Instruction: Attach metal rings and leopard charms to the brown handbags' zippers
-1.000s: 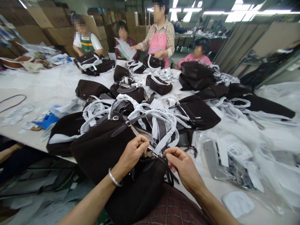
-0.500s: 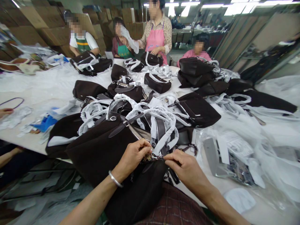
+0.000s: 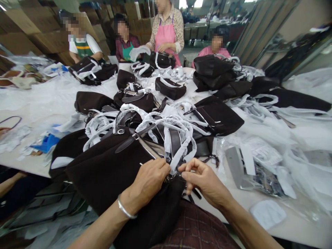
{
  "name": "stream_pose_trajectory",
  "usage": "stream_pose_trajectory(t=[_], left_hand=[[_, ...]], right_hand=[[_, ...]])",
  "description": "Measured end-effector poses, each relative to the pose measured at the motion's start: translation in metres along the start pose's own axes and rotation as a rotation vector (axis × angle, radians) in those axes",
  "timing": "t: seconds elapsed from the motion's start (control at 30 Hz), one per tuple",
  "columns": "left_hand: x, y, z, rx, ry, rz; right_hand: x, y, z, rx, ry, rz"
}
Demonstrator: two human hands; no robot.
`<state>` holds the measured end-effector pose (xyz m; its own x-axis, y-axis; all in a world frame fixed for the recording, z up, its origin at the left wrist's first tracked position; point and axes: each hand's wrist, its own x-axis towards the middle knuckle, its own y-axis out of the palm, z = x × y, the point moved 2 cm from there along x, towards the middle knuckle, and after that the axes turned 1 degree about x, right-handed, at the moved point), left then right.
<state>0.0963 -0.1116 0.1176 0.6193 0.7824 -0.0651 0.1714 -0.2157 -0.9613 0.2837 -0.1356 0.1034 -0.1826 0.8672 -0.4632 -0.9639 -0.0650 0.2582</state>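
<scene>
Bag [image 3: 155, 211] lies beneath left grip [image 3: 148, 180], clenched on metalwork [image 3: 170, 178]; right grip's state [image 3: 207, 180] I can't tell.

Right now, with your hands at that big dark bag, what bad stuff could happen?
The big dark bag sticks out past the edge of the table, so it might slip down. The left hand and right hand are close to small metal hardware, which could pinch. The white-wrapped straps lie right there too, so one might get snagged.
</scene>
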Motion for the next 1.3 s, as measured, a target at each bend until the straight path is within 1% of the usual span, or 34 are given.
stream_pose_trajectory(t=[0.07,0.13,0.2,0.3,0.37,0.43,0.5,0.53,0.6,0.67,0.73,0.77,0.83,0.93,1.0,1.1,1.17,1.3], left_hand=[[-0.002,0.002,0.002,-0.126,-0.056,-0.031],[-0.004,0.005,0.005,-0.318,-0.116,-0.068],[-0.005,0.007,0.007,-0.507,-0.177,-0.084],[-0.006,0.008,0.009,-0.713,-0.234,-0.071],[-0.007,0.008,0.009,-0.796,-0.244,-0.074],[-0.008,0.007,0.01,-0.84,-0.247,-0.097],[-0.01,0.007,0.011,-0.872,-0.254,-0.113],[-0.01,0.008,0.012,-0.889,-0.261,-0.113],[-0.01,0.01,0.014,-0.924,-0.282,-0.095],[-0.01,0.013,0.016,-0.96,-0.303,-0.08],[-0.009,0.015,0.017,-1.009,-0.326,-0.072],[-0.008,0.016,0.018,-1.034,-0.342,-0.07],[-0.007,0.016,0.02,-1.069,-0.385,-0.064],[-0.004,0.016,0.021,-1.08,-0.444,-0.037],[-0.002,0.016,0.022,-1.088,-0.448,-0.019],[0.001,0.018,0.024,-1.151,-0.426,-0.004],[0.001,0.019,0.027,-1.237,-0.42,-0.003],[-0.002,0.02,0.03,-1.422,-0.43,-0.05]], right_hand=[[0.008,-0.002,-0.001,-0.155,0.025,-0.012],[0.018,-0.005,0.0,-0.291,0.017,-0.03],[0.031,-0.006,0.002,-0.377,0.012,-0.026],[0.049,-0.004,0.002,-0.458,0.068,-0.004],[0.057,-0.002,0.001,-0.444,0.114,0.022],[0.06,0.002,-0.001,-0.369,0.124,0.074],[0.059,0.004,-0.002,-0.298,0.081,0.104],[0.059,0.004,-0.001,-0.285,0.044,0.095],[0.06,0.003,0.0,-0.252,-0.04,0.02],[0.064,-0.001,0.001,-0.142,-0.102,-0.094],[0.068,-0.004,-0.001,0.002,-0.134,-0.183],[0.069,-0.006,-0.003,0.046,-0.134,-0.204],[0.069,-0.009,-0.007,0.025,-0.105,-0.207],[0.06,-0.013,-0.004,-0.188,-0.104,-0.214],[0.052,-0.012,0.003,-0.377,-0.105,-0.176],[0.043,-0.006,0.012,-0.602,-0.008,-0.01],[0.041,0.0,0.015,-0.646,0.057,0.067],[0.04,0.009,0.016,-0.571,0.136,0.103]])
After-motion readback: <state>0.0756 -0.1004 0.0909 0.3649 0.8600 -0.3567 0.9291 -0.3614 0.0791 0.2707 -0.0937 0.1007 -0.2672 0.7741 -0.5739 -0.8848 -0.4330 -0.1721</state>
